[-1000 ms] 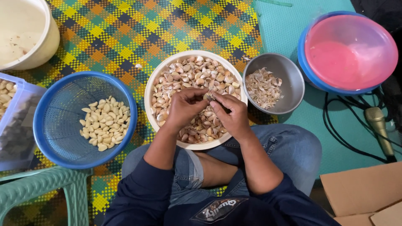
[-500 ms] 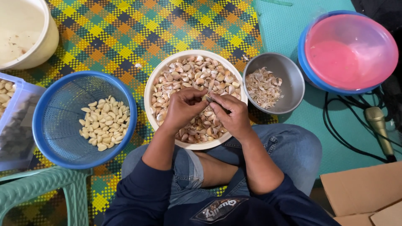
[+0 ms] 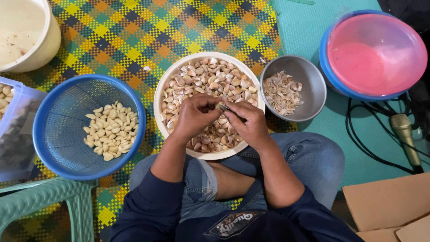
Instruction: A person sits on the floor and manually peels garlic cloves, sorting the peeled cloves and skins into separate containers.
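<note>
Both my hands meet over a white bowl (image 3: 159, 96) full of unpeeled garlic cloves (image 3: 210, 76). My left hand (image 3: 193, 115) and my right hand (image 3: 249, 123) pinch one garlic clove (image 3: 221, 107) between their fingertips, just above the pile. Left of the bowl stands a blue colander (image 3: 60, 127) holding a small heap of peeled cloves (image 3: 109, 131). At the right, a metal bowl (image 3: 310, 85) touches the white bowl and holds papery garlic skins (image 3: 281, 92). My arms wear dark blue sleeves, and my crossed legs in jeans lie under the bowl.
A woven checked mat (image 3: 134, 31) lies under the bowls. A white bucket (image 3: 42, 42) is at top left, a clear plastic tub (image 3: 15, 134) at far left, a green stool (image 3: 49, 199) at bottom left. A pink-lidded blue bowl (image 3: 376, 54), microphone (image 3: 403, 130), cables and cardboard box (image 3: 389, 201) are at right.
My fingers have shifted slightly on the clove; the hands stay over the same spot of the white bowl. Nothing else has moved.
</note>
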